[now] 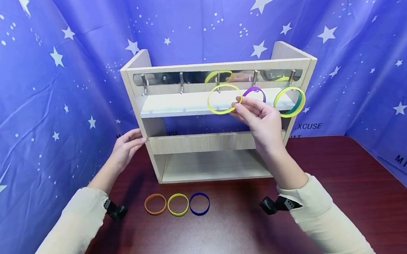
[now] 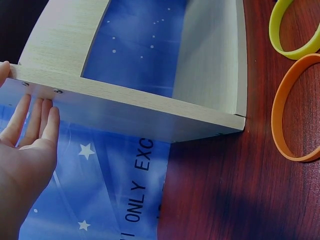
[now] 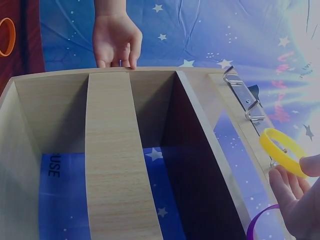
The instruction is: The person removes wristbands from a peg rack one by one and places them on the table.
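My right hand (image 1: 262,124) pinches a yellow wristband (image 1: 221,112) between thumb and fingers. The band is held upright in front of the middle hook (image 1: 218,80) of a metal hook rail, its loop overlapping the hook's tip in the head view. Beside those fingers a purple wristband (image 1: 254,88) hangs from the neighbouring hook. On the rightmost hook hang another yellow wristband (image 1: 290,115) and a teal one (image 1: 299,105). With fingers nearly straight, my left hand (image 1: 128,149) touches the left side panel of the wooden shelf (image 2: 150,102).
Orange (image 1: 156,213), yellow (image 1: 179,214) and dark blue (image 1: 200,213) wristbands lie in a row on the dark red table (image 1: 233,236), in front of the shelf. Two bare hooks (image 1: 181,83) are on the rail's left. A blue starry curtain (image 1: 195,24) surrounds the table.
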Tool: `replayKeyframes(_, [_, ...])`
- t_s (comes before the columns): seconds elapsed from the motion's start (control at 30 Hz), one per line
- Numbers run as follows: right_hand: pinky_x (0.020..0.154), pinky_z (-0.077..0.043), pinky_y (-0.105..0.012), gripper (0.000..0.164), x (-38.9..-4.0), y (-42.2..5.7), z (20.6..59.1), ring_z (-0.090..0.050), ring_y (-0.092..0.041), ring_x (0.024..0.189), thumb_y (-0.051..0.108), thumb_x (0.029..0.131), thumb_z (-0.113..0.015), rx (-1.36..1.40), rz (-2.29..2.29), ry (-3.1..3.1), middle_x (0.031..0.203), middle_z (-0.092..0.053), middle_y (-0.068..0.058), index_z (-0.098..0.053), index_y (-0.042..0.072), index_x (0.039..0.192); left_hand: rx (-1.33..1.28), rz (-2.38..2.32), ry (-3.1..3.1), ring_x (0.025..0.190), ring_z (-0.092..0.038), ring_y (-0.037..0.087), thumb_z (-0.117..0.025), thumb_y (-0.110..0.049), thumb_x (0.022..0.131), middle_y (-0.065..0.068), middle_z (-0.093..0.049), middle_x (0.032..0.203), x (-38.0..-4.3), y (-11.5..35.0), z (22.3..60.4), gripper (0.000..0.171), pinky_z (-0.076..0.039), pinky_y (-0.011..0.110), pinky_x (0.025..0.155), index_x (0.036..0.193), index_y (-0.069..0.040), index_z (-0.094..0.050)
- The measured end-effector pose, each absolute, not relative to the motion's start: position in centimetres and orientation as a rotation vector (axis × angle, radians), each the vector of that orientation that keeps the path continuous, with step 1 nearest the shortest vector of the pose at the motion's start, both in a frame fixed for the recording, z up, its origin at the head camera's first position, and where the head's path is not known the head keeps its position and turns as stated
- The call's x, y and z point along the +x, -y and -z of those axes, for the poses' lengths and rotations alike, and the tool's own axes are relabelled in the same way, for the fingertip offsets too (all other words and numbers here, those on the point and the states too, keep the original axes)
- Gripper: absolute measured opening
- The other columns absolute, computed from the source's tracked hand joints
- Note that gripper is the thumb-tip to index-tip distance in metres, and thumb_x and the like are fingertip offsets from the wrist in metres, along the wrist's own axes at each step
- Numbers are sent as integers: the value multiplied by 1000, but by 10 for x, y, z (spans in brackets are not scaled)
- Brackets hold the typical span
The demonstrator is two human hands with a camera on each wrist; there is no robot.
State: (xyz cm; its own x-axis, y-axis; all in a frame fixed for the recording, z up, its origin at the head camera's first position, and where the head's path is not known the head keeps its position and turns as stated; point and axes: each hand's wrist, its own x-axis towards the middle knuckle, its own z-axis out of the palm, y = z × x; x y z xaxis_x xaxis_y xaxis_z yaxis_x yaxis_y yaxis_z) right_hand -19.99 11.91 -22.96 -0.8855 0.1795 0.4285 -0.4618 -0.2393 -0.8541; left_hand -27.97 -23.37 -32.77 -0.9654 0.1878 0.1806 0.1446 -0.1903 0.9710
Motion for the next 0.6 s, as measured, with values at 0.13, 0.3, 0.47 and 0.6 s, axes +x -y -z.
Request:
replayKeyframes(0.13, [80, -59, -29, 35, -198, -119, 232, -72, -6, 81, -6, 86, -64, 330, -2157, 1640, 83, -74, 9, -56, -17, 119, 411, -2364, -1981, 93, -64, 1, -53, 3, 90, -9, -65, 100, -279, 234, 330, 25, -50, 11, 87, 106, -16, -58])
replayKeyframes(0.3, [82, -59, -28, 36, -197, -120, 234, -71, -4, 83, -6, 88, -62, 323, -2166, 1655, 87, -74, 10, -54, -18, 121, 434, -2374, -1982, 93, -64, 1, -53, 3, 90, -9, -65, 100, -279, 234, 330, 26, -50, 11, 87, 104, -17, -59])
replayKeyframes(0.47, [84, -59, -29, 32, -197, -120, 239, -71, -5, 83, -3, 89, -62, 311, -2210, 1663, 92, -73, 7, -57, -13, 118, 440, -2373, -1986, 93, -63, 1, -53, 3, 90, -9, -65, 100, -279, 234, 329, 26, -50, 11, 87, 104, -17, -59])
replayKeyframes(0.6, [83, -59, -28, 31, -196, -119, 242, -71, -5, 83, -2, 89, -62, 309, -2225, 1682, 93, -73, 6, -57, -12, 119, 441, -2365, -1987, 92, -64, 1, -53, 4, 90, -10, -66, 99, -279, 234, 329, 27, -51, 11, 87, 103, -18, -60])
